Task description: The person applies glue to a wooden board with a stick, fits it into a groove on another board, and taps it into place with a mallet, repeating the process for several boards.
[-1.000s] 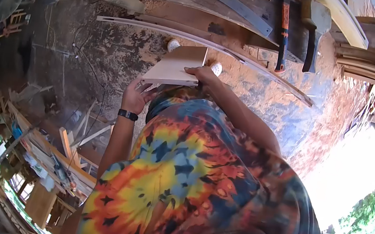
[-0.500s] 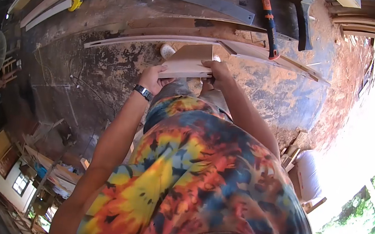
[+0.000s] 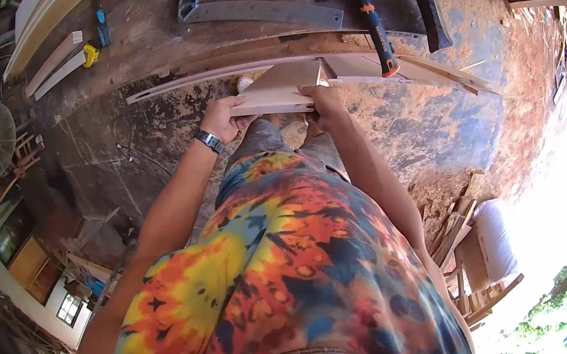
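Observation:
My left hand (image 3: pixel 221 118) grips the near left corner of a pale wooden board (image 3: pixel 278 90), its thumb on top and its fingers curled beneath. At the right end of the same board, my right hand (image 3: pixel 329 105) is closed with the thumb over the upper face. The board's near edge faces me and shows a dark slot close to the right hand. It is held in front of my legs, just this side of a long thin wooden strip (image 3: pixel 188 80) along the bench edge. Most of the fingers under the board are hidden.
On the bench lie a metal square (image 3: pixel 271 12), a tool with an orange and black handle (image 3: pixel 372 33) and a dark curved handle (image 3: pixel 435 20). Further left are a yellow tool (image 3: pixel 90 56), a blue tool (image 3: pixel 103 27) and wooden lengths (image 3: pixel 58 66). Scrap wood (image 3: pixel 458 225) stands at right.
The view has turned, so the bench tools sit further left, and a yellow object shows at the top edge. Both hands keep hold of the board, which sits slightly more tilted in view.

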Available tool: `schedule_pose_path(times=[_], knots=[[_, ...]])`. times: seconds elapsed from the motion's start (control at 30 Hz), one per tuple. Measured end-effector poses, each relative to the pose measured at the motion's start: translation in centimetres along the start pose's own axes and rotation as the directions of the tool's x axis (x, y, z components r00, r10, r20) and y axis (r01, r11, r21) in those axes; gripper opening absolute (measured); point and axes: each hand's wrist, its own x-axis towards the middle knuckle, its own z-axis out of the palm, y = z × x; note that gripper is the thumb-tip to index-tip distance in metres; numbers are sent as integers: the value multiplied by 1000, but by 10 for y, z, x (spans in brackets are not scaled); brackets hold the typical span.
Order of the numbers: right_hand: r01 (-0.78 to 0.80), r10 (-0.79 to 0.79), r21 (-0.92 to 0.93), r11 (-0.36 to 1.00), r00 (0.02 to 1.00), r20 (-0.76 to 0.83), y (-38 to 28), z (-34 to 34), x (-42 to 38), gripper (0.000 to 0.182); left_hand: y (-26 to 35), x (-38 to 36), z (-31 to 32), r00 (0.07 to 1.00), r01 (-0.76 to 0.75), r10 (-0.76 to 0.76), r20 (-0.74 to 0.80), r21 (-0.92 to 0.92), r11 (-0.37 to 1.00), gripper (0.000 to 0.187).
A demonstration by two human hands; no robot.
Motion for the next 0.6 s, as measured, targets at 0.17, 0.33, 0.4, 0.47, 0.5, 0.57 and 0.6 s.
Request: schedule_pose_path(times=[0.17,0.33,0.4,0.47,0.5,0.57,0.6], knots=[[2,-3,-54,999,1000,-13,-12,-9,1,31,11,-6,15,999,25,-26,19,21,999,30],[-25,24,-90,996,1000,-9,-18,-26,3,29,18,-10,38,998,52,-51,-24,38,998,31],[-26,24,-68,997,999,-36,-25,-27,-9,22,16,-14,47,998,45,-44,-38,22,999,31],[-17,15,-67,998,1000,-28,-32,-27,-28,23,14,-17,48,998,41,-41,-55,9,999,31],[-20,18,-70,997,1000,-26,-31,-26,-29,23,15,-18,47,999,45,-44,-25,15,999,32],[8,-7,-144,990,1000,10,-27,-23,-31,24,17,-20,45,999,46,-47,3,22,999,32],[7,-6,-140,990,1000,9,-28,-20,-35,24,20,-20,44,998,56,-55,-28,33,998,33]])
